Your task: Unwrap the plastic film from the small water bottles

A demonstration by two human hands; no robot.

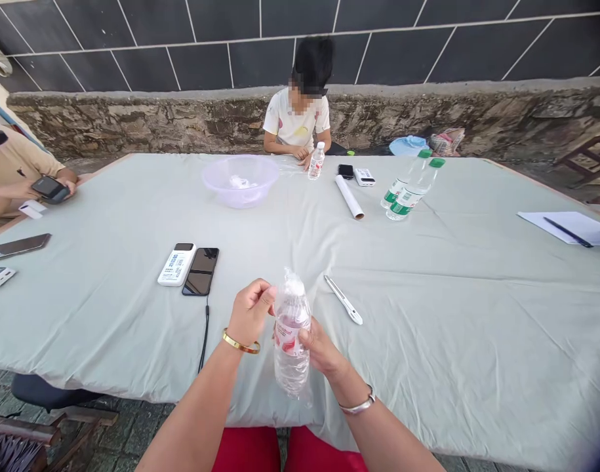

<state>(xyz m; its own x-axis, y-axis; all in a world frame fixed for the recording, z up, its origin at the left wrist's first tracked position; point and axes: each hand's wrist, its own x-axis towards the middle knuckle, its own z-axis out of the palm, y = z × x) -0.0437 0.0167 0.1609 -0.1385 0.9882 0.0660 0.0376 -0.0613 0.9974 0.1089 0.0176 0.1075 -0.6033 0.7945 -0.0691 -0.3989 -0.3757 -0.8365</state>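
A clear plastic bottle [290,367] with a pink and white label stands upright near the table's front edge, wrapped in thin transparent film [294,278] that bunches up over its white cap. My right hand [323,349] grips the bottle around its right side, thumb on the label. At the upper left of the bottle, my left hand [253,308] is closed, thumb and forefinger pinched together at the film's edge. A white utility knife [343,300] lies on the cloth to the right of the bottle.
Left of my hands lie a white power bank [177,265] and a black phone [200,271] with a strap. Farther back are a purple basin [240,183], a white roll [349,196] and two green-capped bottles [406,196]. One person [300,121] sits opposite, another [21,170] at left.
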